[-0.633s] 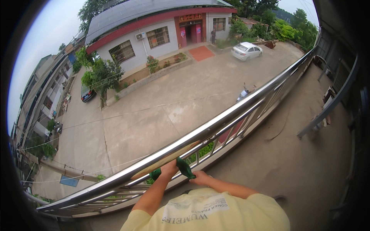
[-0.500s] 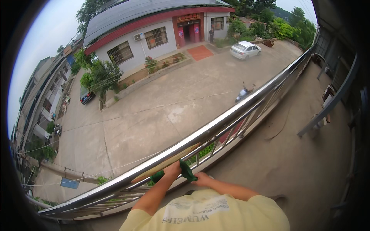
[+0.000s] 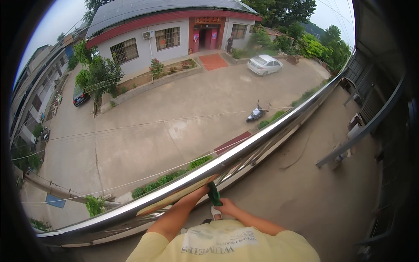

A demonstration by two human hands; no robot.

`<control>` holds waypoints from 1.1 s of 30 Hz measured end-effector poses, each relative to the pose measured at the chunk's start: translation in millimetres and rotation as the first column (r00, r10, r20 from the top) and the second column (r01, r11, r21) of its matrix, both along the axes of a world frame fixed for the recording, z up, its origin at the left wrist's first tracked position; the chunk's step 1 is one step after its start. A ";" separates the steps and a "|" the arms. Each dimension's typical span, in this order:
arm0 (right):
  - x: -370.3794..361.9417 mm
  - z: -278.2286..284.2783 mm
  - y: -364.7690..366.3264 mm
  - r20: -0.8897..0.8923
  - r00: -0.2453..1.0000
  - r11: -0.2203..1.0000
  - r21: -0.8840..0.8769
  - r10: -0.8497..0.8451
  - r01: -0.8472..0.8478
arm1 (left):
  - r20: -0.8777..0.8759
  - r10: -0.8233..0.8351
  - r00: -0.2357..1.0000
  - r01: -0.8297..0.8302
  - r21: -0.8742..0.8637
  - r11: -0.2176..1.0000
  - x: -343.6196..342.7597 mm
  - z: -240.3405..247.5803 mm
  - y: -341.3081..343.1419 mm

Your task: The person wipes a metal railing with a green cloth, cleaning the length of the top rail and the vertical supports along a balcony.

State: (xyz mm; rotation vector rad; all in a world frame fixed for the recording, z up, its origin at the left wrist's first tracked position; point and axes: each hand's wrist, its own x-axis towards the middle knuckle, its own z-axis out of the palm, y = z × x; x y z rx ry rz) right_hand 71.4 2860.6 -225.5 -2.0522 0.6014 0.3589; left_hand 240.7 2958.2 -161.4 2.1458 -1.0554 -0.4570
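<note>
A dark green cloth (image 3: 214, 194) runs between my two hands beside the shiny metal railing (image 3: 174, 188). My right hand (image 3: 225, 205) is closed on its near end, just on the balcony side. At the cloth's far end, close under the top rail, my left hand (image 3: 203, 189) is closed on it. The rail and the cloth hide most of the left fingers. Below the cloth shows a light-coloured shoe (image 3: 215, 213).
The balcony floor (image 3: 279, 192) stretches to the right, with a grey metal bar (image 3: 362, 131) over it. Beyond the railing, below, lie a concrete yard (image 3: 144, 131), a parked scooter (image 3: 258, 112), a white car (image 3: 264, 64) and a house. A person (image 3: 230, 43) stands by its doorway.
The view has shifted, and the yard now sits further left. My left hand has gone closer under the rail. The cloth, spread through the bars before, now hangs bunched between my hands.
</note>
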 end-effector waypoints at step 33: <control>16.4 38.1 158.6 0.251 0.968 0.997 -0.072 0.021 -0.003 | 0.268 0.263 0.927 -0.261 -0.042 0.964 -74.5 44.7 285.6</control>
